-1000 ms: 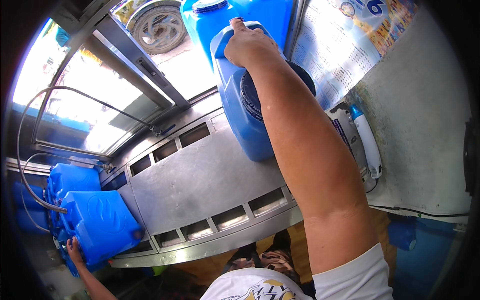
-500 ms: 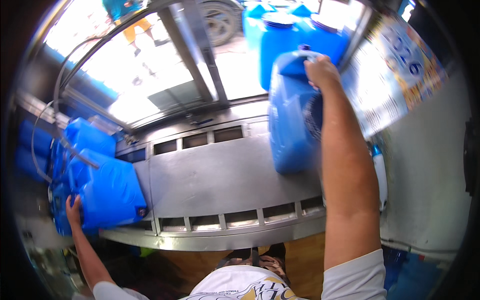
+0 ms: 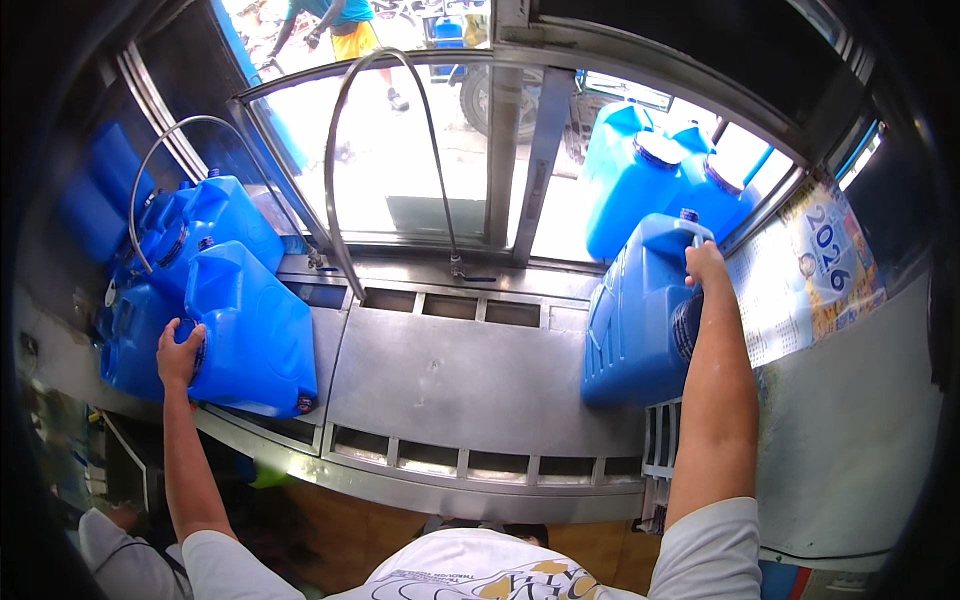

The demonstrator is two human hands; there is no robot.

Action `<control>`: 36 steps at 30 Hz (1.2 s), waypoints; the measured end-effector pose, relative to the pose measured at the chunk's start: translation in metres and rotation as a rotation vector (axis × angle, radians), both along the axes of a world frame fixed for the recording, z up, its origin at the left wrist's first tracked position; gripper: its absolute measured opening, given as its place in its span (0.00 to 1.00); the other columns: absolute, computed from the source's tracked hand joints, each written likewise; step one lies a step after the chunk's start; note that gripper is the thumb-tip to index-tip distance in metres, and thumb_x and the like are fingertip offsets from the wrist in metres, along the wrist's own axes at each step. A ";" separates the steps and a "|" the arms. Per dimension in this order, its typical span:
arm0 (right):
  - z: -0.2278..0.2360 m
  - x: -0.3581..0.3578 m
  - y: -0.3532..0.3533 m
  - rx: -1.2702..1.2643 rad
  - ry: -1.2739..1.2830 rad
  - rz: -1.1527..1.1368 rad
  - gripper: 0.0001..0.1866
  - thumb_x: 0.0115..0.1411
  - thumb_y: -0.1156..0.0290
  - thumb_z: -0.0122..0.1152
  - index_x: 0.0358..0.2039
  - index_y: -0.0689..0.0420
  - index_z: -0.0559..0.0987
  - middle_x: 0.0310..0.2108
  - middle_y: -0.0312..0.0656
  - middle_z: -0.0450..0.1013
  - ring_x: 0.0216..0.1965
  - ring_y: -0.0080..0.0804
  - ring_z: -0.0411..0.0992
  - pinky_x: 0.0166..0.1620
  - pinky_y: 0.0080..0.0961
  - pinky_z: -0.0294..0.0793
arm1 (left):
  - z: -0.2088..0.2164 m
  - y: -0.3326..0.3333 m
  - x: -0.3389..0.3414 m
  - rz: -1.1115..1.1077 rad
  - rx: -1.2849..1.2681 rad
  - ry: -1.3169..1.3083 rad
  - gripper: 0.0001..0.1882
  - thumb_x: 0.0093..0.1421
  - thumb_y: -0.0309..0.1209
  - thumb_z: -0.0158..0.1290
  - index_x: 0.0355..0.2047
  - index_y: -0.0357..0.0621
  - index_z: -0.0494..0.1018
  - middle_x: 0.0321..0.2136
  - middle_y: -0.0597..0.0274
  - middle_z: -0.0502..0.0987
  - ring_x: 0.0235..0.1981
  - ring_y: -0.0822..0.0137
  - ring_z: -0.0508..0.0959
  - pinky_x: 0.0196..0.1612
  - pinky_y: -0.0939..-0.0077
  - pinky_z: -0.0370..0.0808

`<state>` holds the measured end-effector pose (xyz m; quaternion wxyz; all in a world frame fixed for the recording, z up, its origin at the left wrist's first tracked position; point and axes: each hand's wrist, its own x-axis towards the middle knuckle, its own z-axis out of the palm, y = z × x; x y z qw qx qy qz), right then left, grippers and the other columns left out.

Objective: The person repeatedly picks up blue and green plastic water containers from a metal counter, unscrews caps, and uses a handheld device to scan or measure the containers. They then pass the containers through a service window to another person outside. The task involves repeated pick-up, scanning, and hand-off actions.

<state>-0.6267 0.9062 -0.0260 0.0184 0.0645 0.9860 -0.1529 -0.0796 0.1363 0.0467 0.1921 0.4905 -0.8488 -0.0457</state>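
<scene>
Right now right hand (image 3: 704,264) grips the top handle of a blue jug (image 3: 636,320) standing upright at the right end of the steel counter (image 3: 470,380); left hand (image 3: 178,352) curls around the edge of another blue jug (image 3: 250,325) at the left end, beside more jugs; curved metal spout (image 3: 385,150) between them, against the window.
</scene>
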 end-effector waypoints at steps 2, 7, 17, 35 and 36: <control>-0.004 -0.008 0.003 0.054 -0.020 -0.006 0.13 0.61 0.72 0.55 0.43 0.64 0.80 0.33 0.54 0.80 0.26 0.45 0.81 0.35 0.37 0.82 | 0.002 0.004 -0.001 0.010 0.001 0.000 0.44 0.49 0.63 0.58 0.60 0.48 0.70 0.60 0.50 0.71 0.59 0.47 0.71 0.61 0.55 0.68; 0.008 0.008 -0.003 -0.129 0.079 -0.174 0.18 0.57 0.66 0.53 0.38 0.70 0.79 0.26 0.56 0.79 0.24 0.45 0.80 0.32 0.40 0.80 | 0.005 0.007 0.000 0.018 -0.019 -0.007 0.44 0.50 0.65 0.57 0.60 0.49 0.71 0.60 0.51 0.70 0.60 0.48 0.71 0.61 0.55 0.67; 0.015 0.013 -0.009 -0.050 0.106 -0.152 0.25 0.56 0.60 0.56 0.40 0.73 0.78 0.28 0.58 0.79 0.22 0.44 0.80 0.29 0.39 0.79 | 0.007 0.011 -0.002 0.070 -0.004 -0.006 0.41 0.57 0.67 0.49 0.59 0.50 0.71 0.60 0.56 0.71 0.60 0.49 0.69 0.61 0.55 0.67; 0.045 0.046 -0.028 -0.147 0.059 -0.168 0.27 0.58 0.55 0.58 0.43 0.70 0.79 0.31 0.57 0.80 0.30 0.46 0.81 0.39 0.39 0.79 | 0.010 0.015 -0.003 0.078 -0.007 0.008 0.39 0.58 0.65 0.50 0.59 0.49 0.72 0.60 0.56 0.71 0.60 0.50 0.69 0.61 0.56 0.67; 0.042 0.043 -0.025 -0.174 0.057 -0.169 0.28 0.58 0.54 0.58 0.43 0.70 0.79 0.32 0.58 0.80 0.32 0.47 0.82 0.40 0.39 0.79 | 0.010 0.015 -0.003 0.078 -0.006 0.008 0.39 0.58 0.65 0.50 0.59 0.49 0.72 0.60 0.56 0.71 0.60 0.50 0.69 0.61 0.56 0.67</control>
